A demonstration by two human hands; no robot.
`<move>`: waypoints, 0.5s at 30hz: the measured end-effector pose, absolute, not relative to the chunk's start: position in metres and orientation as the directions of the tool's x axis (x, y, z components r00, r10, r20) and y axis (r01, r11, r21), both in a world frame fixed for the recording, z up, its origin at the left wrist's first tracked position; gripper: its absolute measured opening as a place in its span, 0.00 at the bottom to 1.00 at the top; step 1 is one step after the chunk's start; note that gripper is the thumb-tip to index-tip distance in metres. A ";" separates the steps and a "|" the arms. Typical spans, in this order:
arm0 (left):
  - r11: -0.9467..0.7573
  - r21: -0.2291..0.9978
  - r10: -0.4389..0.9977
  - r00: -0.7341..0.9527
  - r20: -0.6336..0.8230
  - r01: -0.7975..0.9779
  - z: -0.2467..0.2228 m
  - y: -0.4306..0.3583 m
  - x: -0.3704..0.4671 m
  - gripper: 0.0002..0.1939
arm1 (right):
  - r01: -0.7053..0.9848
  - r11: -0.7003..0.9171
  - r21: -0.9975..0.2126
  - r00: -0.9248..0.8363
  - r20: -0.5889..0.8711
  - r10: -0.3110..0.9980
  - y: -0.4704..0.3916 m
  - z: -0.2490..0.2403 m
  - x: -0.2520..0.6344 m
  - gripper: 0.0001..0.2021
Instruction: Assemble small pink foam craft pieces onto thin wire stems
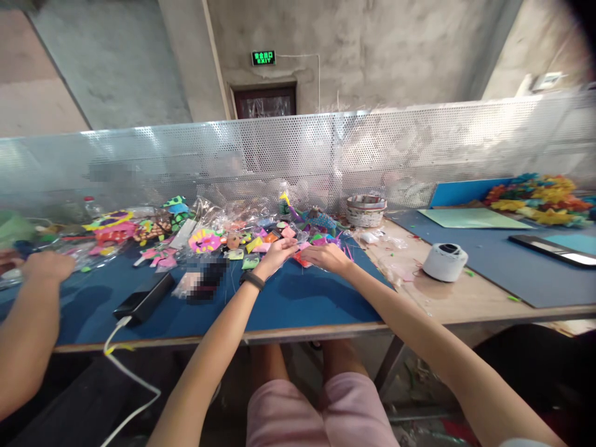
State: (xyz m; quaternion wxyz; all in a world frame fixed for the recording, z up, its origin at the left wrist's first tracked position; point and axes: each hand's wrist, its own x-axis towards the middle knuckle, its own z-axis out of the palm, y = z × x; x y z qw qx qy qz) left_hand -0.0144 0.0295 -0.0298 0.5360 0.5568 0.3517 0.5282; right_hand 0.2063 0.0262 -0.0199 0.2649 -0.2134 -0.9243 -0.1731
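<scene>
My left hand (278, 256), with a dark band on the wrist, is raised over the blue table mat (298, 301). Its fingers are pinched near the fingertips of my right hand (326, 255). What sits between the fingers is too small to make out. A red-orange piece (302, 259) lies just below my right fingers. Behind both hands spreads a pile of small colourful packets and pieces, among them a green packet (250, 262) and a pink and yellow piece (205, 241). A teal and purple figure (319, 220) lies behind my right hand.
Another person's hand (49, 266) reaches in at the left. A black power bank (144, 298) with a white cable lies near the front edge. To the right are a white thread cone (444, 262), a basket (366, 211), a tablet-like object (554, 249) and colourful flowers (549, 197). A perforated metal panel (279, 149) stands behind.
</scene>
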 end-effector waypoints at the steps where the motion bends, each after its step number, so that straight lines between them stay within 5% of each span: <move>1: -0.170 0.975 0.956 0.216 0.199 -0.144 -0.031 0.029 -0.015 0.22 | 0.482 0.849 0.217 -0.774 0.560 0.296 0.028 -0.020 0.208 0.17; 15: -0.019 0.999 0.909 0.416 0.003 0.035 -0.030 0.017 -0.014 0.24 | 0.494 0.837 0.235 -0.754 0.596 0.278 0.037 -0.024 0.216 0.13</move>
